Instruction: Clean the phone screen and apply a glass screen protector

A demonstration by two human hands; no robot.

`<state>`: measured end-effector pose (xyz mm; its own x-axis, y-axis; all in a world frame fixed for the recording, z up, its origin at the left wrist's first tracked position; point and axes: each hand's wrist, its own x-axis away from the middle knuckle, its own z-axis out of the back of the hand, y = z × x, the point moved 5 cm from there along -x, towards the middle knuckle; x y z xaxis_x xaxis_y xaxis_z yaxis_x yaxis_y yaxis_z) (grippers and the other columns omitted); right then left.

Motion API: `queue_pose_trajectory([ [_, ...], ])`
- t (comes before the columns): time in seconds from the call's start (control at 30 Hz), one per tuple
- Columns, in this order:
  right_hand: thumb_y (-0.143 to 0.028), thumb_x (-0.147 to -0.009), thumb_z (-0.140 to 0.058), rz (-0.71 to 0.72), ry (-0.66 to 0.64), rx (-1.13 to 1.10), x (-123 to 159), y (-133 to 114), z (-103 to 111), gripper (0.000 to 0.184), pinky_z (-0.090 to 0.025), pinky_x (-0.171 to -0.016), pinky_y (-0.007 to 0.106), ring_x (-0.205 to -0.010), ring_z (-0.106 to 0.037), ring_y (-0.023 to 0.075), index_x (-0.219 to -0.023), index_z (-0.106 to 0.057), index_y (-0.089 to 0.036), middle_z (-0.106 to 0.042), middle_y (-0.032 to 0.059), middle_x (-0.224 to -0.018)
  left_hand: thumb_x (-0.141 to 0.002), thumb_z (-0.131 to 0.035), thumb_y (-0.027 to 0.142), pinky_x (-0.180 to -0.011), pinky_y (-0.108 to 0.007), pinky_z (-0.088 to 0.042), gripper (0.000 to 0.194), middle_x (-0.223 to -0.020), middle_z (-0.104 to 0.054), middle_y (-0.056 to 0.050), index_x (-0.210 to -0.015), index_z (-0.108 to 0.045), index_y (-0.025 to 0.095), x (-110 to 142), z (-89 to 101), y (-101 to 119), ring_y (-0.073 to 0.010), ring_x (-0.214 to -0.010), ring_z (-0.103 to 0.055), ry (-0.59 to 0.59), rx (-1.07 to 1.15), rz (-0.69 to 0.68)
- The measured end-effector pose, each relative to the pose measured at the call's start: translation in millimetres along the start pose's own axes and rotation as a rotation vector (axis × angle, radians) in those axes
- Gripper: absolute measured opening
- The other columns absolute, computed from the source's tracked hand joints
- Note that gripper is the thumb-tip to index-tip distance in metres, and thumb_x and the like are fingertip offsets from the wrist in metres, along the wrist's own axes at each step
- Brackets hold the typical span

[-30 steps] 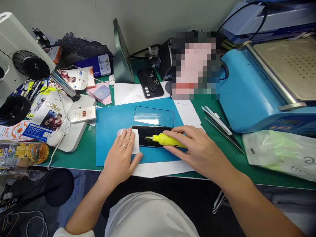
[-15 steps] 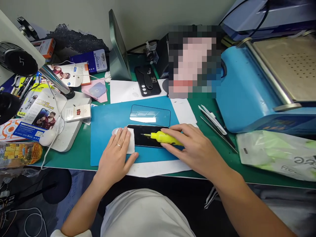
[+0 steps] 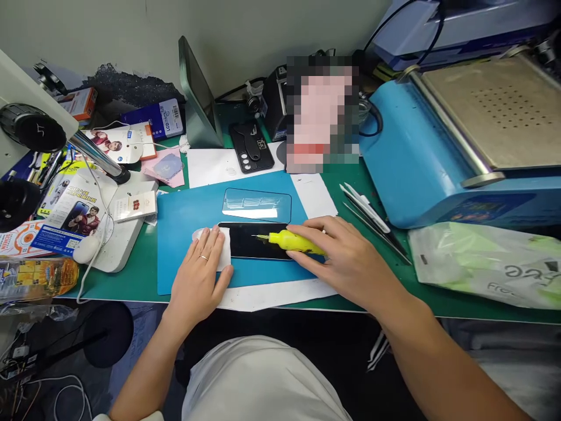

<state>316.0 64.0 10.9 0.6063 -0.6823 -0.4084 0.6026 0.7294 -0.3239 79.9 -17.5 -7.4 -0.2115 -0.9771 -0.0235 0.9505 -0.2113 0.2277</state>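
On the blue mat (image 3: 184, 210) lies a black phone screen (image 3: 245, 248), flat and lengthwise across my view. My left hand (image 3: 199, 269) rests flat over a white wipe (image 3: 225, 251) covering the screen's left end; its fingers lie stretched out side by side. Between the thumb and fingers of my right hand (image 3: 346, 257) is a yellow squeeze bottle (image 3: 293, 241) with a thin needle tip. The needle points left, over the middle of the screen; whether it touches the glass I cannot tell. Just behind lies a clear, black-rimmed glass panel (image 3: 256, 204).
A black phone case (image 3: 250, 147) lies behind the mat. Tweezers and a pen-like tool (image 3: 372, 216) are to the right, beside a blue machine (image 3: 394, 158) and a plastic packet (image 3: 482, 266). A microscope stand (image 3: 118, 245) and boxes crowd the left side.
My view has shifted a little to the right. Against the screen, the bottle's needle has moved slightly right. My left hand stays on the wipe.
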Motion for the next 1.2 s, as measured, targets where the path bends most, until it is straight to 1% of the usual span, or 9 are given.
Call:
queue_pose_trajectory([
  [0.17, -0.027, -0.1, -0.063, -0.055, -0.004, 0.001, 10.9, 8.3, 6.4, 0.034, -0.057, -0.085, 0.037, -0.1, -0.063, 0.024, -0.133, -0.061, -0.018, -0.063, 0.0094, -0.11, -0.11, -0.034, 0.033, -0.13, -0.054, -0.03, 0.061, -0.174, -0.023, -0.009, -0.166, -0.019, 0.016, -0.9, 0.0, -1.8, -0.0288, -0.163, -0.015, 0.0, -0.014, 0.005],
  [0.23, -0.028, -0.1, -0.063, -0.072, -0.006, 0.008, 15.5, 11.6, 8.3, 0.035, -0.057, -0.085, 0.037, -0.101, -0.064, 0.0237, -0.133, -0.06, -0.019, -0.063, 0.0089, -0.111, -0.11, -0.035, 0.033, -0.13, -0.054, -0.03, 0.061, -0.174, -0.023, -0.009, -0.166, -0.02, 0.016, -1.7, -0.2, -2.7, -0.0291, -0.163, -0.015, -0.002, -0.012, 0.013],
  [0.33, -0.028, -0.099, -0.064, -0.095, 0.006, 0.019, 21.2, 15.5, 10.0, 0.035, -0.056, -0.086, 0.037, -0.1, -0.064, 0.0235, -0.133, -0.061, -0.018, -0.063, 0.0086, -0.11, -0.11, -0.036, 0.033, -0.13, -0.054, -0.03, 0.061, -0.174, -0.024, -0.009, -0.166, -0.019, 0.017, -2.3, -0.5, -2.8, -0.0291, -0.163, -0.016, -0.002, -0.009, 0.019],
  [0.47, -0.026, -0.099, -0.064, -0.11, 0.011, 0.018, 27.0, 18.9, 8.9, 0.034, -0.056, -0.086, 0.035, -0.1, -0.064, 0.0229, -0.131, -0.062, -0.017, -0.063, 0.0082, -0.11, -0.109, -0.035, 0.03, -0.131, -0.055, -0.029, 0.061, -0.174, -0.024, -0.009, -0.166, -0.018, 0.017, -1.5, -0.6, -2.3, -0.0291, -0.163, -0.016, 0.004, -0.011, 0.018],
  [0.6, -0.028, -0.1, -0.063, -0.137, 0.018, 0.025, 31.7, 21.5, 9.1, 0.033, -0.055, -0.088, 0.036, -0.101, -0.064, 0.023, -0.131, -0.062, -0.018, -0.063, 0.0084, -0.112, -0.109, -0.035, 0.03, -0.13, -0.055, -0.03, 0.062, -0.174, -0.024, -0.009, -0.166, -0.017, 0.016, -1.3, -0.3, -2.2, -0.029, -0.163, -0.015, 0.003, -0.016, 0.016],
  [0.77, -0.03, -0.101, -0.062, -0.17, -0.002, 0.035, 33.5, 20.2, 12.7, 0.033, -0.055, -0.088, 0.036, -0.102, -0.064, 0.0234, -0.132, -0.062, -0.02, -0.063, 0.0079, -0.112, -0.107, -0.033, 0.025, -0.13, -0.055, -0.03, 0.062, -0.175, -0.022, -0.009, -0.167, -0.017, 0.015, -1.4, -0.6, -2.7, -0.029, -0.163, -0.014, -0.007, -0.032, 0.018],
  [0.87, -0.029, -0.1, -0.062, -0.171, -0.018, 0.035, 33.3, 19.0, 13.6, 0.033, -0.055, -0.088, 0.037, -0.102, -0.064, 0.0235, -0.132, -0.062, -0.019, -0.063, 0.0081, -0.111, -0.107, -0.032, 0.022, -0.13, -0.056, -0.03, 0.063, -0.175, -0.02, -0.009, -0.167, -0.015, 0.016, -1.1, -1.1, -2.8, -0.0296, -0.163, -0.014, -0.009, -0.036, 0.012],
  [1.1, -0.032, -0.1, -0.063, -0.222, 0.028, 0.053, 36.9, 20.8, 13.1, 0.033, -0.055, -0.089, 0.039, -0.103, -0.064, 0.0259, -0.13, -0.063, -0.019, -0.067, 0.0093, -0.111, -0.107, -0.033, 0.024, -0.131, -0.054, -0.028, 0.063, -0.175, -0.019, -0.009, -0.167, -0.018, 0.015, -0.6, -1.5, -3.0, -0.0288, -0.163, -0.014, -0.002, -0.032, 0.0],
  [1.2, -0.031, -0.1, -0.063, -0.216, 0.033, 0.046, 37.4, 17.8, 14.0, 0.032, -0.055, -0.088, 0.039, -0.103, -0.064, 0.0258, -0.129, -0.063, -0.018, -0.067, 0.0097, -0.111, -0.107, -0.033, 0.024, -0.131, -0.054, -0.028, 0.063, -0.175, -0.019, -0.01, -0.167, -0.017, 0.015, -0.8, -1.7, -3.4, -0.029, -0.164, -0.014, 0.001, -0.032, -0.006],
])
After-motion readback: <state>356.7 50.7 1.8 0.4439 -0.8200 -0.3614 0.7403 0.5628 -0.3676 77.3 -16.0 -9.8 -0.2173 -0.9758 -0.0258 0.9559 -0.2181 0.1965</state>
